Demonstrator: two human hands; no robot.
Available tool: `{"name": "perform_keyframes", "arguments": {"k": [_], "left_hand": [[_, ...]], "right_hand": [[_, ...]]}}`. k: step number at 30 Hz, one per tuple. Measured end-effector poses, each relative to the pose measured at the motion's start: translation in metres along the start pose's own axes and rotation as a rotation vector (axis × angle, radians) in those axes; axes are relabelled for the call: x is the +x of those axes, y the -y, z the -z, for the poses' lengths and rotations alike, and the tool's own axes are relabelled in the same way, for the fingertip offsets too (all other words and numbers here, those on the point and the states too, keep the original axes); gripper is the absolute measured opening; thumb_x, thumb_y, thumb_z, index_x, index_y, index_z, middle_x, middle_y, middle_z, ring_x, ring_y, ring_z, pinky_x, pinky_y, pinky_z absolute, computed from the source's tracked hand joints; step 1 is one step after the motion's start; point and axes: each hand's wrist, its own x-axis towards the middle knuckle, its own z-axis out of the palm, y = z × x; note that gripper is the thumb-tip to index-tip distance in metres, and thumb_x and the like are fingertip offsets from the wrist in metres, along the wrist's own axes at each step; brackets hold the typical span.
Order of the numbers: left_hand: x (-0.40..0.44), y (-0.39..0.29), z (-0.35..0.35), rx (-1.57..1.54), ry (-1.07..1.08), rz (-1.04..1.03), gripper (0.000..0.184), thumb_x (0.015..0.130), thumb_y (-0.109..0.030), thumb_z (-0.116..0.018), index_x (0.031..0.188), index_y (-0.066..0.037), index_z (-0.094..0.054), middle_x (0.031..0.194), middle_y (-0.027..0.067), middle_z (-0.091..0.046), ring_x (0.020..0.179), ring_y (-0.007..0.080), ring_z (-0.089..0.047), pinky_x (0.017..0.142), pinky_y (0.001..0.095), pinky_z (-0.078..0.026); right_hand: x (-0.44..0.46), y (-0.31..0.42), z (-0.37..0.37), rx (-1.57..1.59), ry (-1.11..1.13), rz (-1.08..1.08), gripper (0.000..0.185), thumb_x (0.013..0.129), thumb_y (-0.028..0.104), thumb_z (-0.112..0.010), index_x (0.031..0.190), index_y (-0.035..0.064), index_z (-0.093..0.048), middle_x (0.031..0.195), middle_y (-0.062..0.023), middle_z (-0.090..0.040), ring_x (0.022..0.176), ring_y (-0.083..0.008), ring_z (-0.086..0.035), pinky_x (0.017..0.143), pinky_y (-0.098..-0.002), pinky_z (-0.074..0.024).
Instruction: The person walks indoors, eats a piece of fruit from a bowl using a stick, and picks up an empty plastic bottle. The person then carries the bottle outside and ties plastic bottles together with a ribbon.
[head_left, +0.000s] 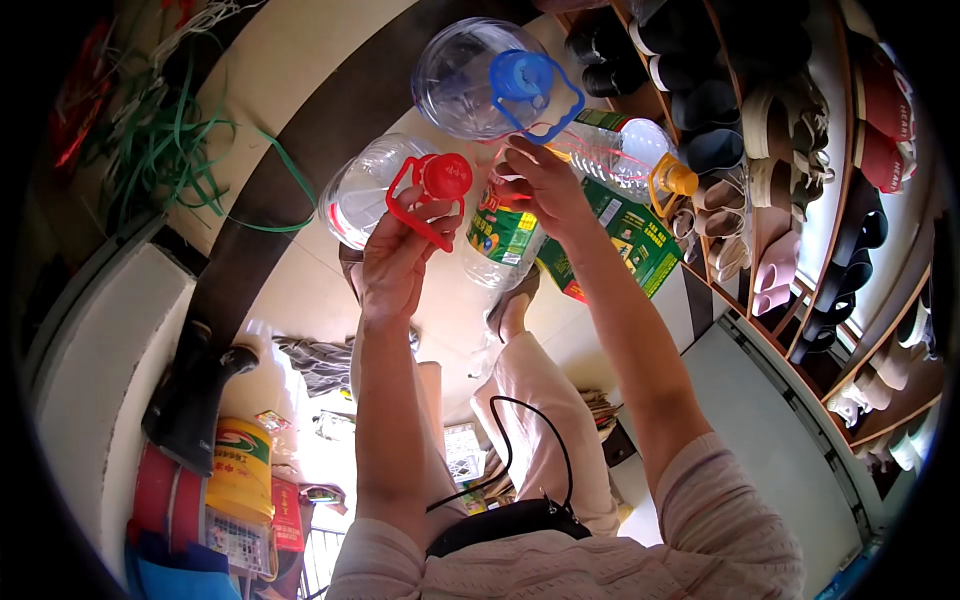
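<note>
My left hand (400, 245) is closed around the red handle (437, 232) of a clear plastic jug (365, 175) with a red cap. My right hand (545, 190) has its fingers pinched on a thin pink string (600, 153), which runs past the blue handle toward a clear bottle (625, 155) with a yellow cap. Just below the right hand is a clear bottle with a green label (505, 235); its upper part is partly hidden by the fingers. A large round jug (455, 80) with a blue cap and blue handle (555, 125) stands beyond both hands.
A green printed carton (630, 240) lies beside the bottles. Shoe racks (755, 190) full of shoes line the right side. Tangled green strapping (175, 150) lies at the upper left. Black boots (195, 400) and a yellow bucket (240, 465) stand at the lower left.
</note>
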Motion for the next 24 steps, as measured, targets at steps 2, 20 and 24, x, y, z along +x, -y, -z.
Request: {"name": "perform_keyframes", "arguments": {"k": [2,20,24], "left_hand": [[0.004,0.000,-0.006,0.049,-0.019,-0.017,0.038,0.085,0.001,-0.044,0.122,-0.008,-0.041,0.106,0.0139,-0.056,0.093,0.0227,-0.058,0.078,0.0301,-0.047],[0.029,0.020,-0.015,0.631,-0.034,0.087,0.032,0.084,0.002,-0.046,0.116,-0.001,-0.048,0.086,0.0098,-0.061,0.076,0.0142,-0.060,0.070,0.0272,-0.050],[0.030,0.017,-0.023,0.605,-0.035,0.128,0.032,0.084,0.002,-0.046,0.115,0.000,-0.048,0.086,0.0087,-0.061,0.075,0.0142,-0.060,0.070,0.0266,-0.051]], "right_hand": [[0.012,-0.010,-0.005,0.085,0.006,-0.049,0.041,0.076,0.032,-0.063,0.109,0.0099,-0.051,0.077,-0.0023,-0.056,0.055,-0.0103,-0.054,0.046,-0.0212,-0.0424],[-0.037,-0.021,-0.038,-0.614,-0.216,0.542,0.017,0.079,0.015,-0.056,0.089,0.0034,-0.063,0.081,-0.0162,-0.060,0.074,-0.0247,-0.058,0.065,-0.0314,-0.0452],[-0.031,-0.031,-0.036,-0.513,-0.175,0.357,0.017,0.079,0.012,-0.054,0.087,-0.0009,-0.061,0.078,-0.0155,-0.061,0.069,-0.0224,-0.059,0.062,-0.0293,-0.0462]]}}
